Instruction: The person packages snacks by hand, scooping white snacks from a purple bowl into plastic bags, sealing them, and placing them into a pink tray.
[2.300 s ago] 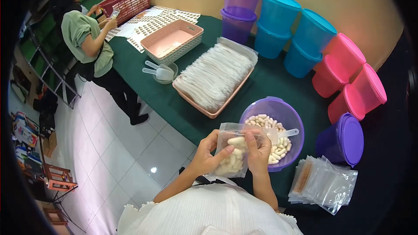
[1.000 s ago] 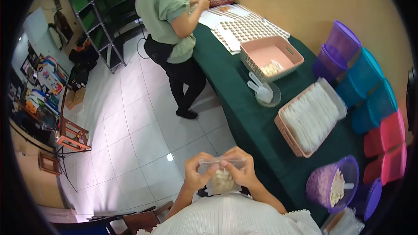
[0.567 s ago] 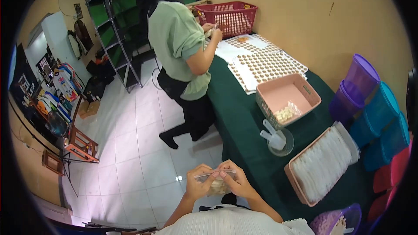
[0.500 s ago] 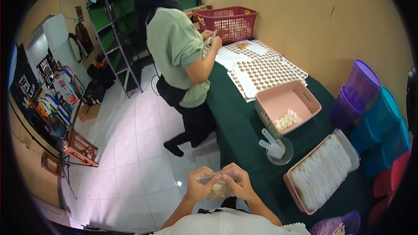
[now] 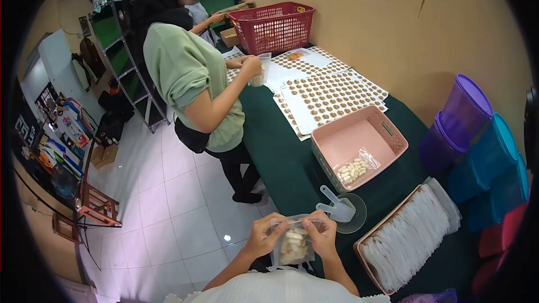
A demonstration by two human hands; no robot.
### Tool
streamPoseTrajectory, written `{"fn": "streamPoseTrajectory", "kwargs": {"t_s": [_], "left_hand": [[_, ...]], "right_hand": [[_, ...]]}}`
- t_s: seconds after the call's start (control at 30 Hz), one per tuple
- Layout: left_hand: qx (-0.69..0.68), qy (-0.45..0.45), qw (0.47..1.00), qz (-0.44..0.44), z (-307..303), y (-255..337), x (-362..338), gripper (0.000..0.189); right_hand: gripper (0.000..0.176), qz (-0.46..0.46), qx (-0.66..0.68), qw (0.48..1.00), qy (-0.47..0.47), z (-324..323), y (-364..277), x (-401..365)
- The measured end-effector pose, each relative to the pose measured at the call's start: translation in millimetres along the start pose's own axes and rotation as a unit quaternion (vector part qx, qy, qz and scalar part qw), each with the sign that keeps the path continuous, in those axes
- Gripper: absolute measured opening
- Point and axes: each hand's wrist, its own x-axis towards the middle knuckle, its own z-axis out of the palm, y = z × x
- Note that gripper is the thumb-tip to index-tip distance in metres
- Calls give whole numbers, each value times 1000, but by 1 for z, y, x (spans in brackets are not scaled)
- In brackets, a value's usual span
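Observation:
A clear plastic zip bag [image 5: 294, 245] with several pale, capsule-shaped pieces in it hangs upright in front of my chest. My left hand [image 5: 266, 233] pinches its top left edge, and my right hand [image 5: 320, 234] pinches the top right edge. The thumbs lie along the bag's upper rim. Just beyond my right hand, white plastic scoops [image 5: 339, 210] rest in a round clear dish [image 5: 357, 221]. Farther off, a pink basket [image 5: 365, 129] holds another small bag of pale pieces [image 5: 355, 170].
A pink tray of stacked clear bags [image 5: 409, 234] lies at right, beside purple [image 5: 446, 140] and teal containers [image 5: 487, 157]. Sticker sheets [image 5: 328, 98] and a red basket [image 5: 275, 27] occupy the far table. A co-worker [image 5: 188, 84] stands at left holding a bag; another person's arm shows behind.
My hands have drawn slightly apart, and the bag now hangs flatter and more fully in view. The co-worker has shifted left and lifted a bag. The camera view has moved a little.

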Motion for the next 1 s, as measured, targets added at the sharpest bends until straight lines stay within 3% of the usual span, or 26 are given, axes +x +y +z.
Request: {"fn": "streamPoseTrajectory", "kwargs": {"t_s": [0.13,0.2,0.23,0.3,0.53,0.63,0.73,1.0], "left_hand": [[38,-2,998,-41,-1,-12,8,20],[30,-33,997,-70,-5,-11,19,21],[29,-36,997,-69,-4,-12,23,21],[-53,-80,995,24,-2,-16,33,24],[26,-106,994,-9,-17,-24,65,26],[-58,-127,990,27,-17,-34,79,19],[-36,-176,981,66,-13,-28,93,11],[-95,-254,962,44,-14,-45,123,6]], "right_hand": [[15,-25,18,999,-32,-4,-1,8],[18,-43,-45,998,-30,-7,-2,12],[18,-45,-46,998,-27,-9,-3,14],[18,-41,-60,997,21,-10,-4,19],[16,-43,-49,996,60,3,-5,41],[14,-57,-61,993,89,2,-3,43],[12,-85,-127,982,108,0,-5,46],[13,-72,-190,963,174,11,-9,49]]}}
